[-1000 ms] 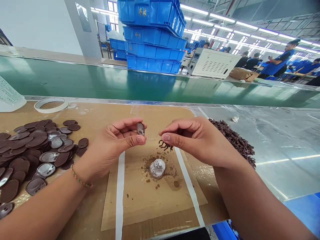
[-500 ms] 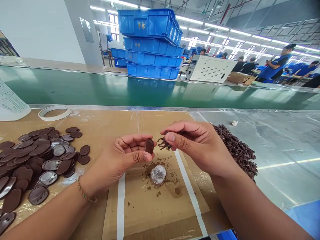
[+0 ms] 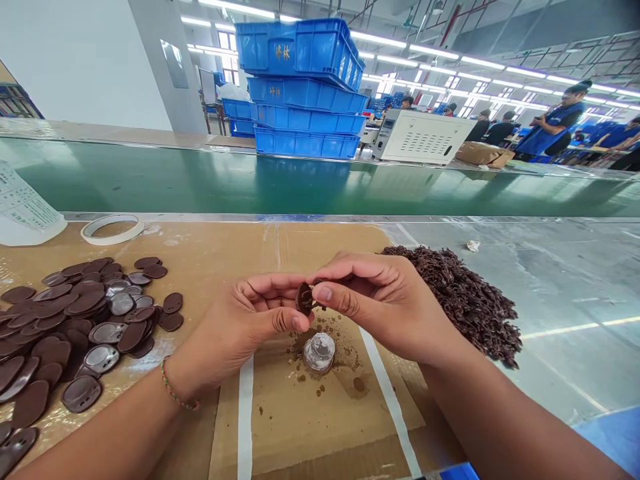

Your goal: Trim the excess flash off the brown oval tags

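**Closing the gap: both hands now meet over one part**

Bringing the small brown oval plastic piece (image 3: 303,298) in from apart, the left hand (image 3: 250,327) pinches it between thumb and fingers. Against its right side, the right hand (image 3: 385,300), fingers curled shut, now presses a tiny brown toothed clip onto it; half a second ago they were separate.

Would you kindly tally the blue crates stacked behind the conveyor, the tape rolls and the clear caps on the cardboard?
Blue crates: 4
Tape roll: 1
Clear cap: 1
Total: 6
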Motion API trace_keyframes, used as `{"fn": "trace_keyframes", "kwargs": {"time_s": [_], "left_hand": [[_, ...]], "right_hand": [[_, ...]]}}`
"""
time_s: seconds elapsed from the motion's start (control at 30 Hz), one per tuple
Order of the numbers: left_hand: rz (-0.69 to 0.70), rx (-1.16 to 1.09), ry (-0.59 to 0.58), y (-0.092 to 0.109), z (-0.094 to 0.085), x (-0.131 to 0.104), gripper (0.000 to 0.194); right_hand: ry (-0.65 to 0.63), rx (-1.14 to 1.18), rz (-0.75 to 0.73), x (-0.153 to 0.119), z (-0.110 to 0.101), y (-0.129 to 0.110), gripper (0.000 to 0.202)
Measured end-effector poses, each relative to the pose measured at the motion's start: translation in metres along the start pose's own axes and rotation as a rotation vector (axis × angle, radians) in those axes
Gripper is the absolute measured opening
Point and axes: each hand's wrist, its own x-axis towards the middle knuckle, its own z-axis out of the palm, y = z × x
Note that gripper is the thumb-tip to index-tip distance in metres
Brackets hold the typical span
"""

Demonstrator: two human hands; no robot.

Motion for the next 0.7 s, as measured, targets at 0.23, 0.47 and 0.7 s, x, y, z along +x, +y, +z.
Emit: {"fn": "trace_keyframes", "kwargs": {"time_s": [0.23, 0.47, 0.7], "left_hand": [[0.018, -0.013, 0.033, -0.001, 0.000, 0.000, 0.029], [0.056, -0.022, 0.001, -0.005, -0.001, 0.001, 0.022], [0.028, 0.014, 0.082, -0.003, 0.004, 0.002, 0.017]], "right_hand": [[-0.002, -0.108, -0.029, -0.001, 0.001, 0.002, 0.006], [0.021, -0.132, 0.041, 0.000, 0.004, 0.000, 0.007], [-0.012, 0.115, 0.125, 0.001, 0.011, 0.006, 0.012]]}}
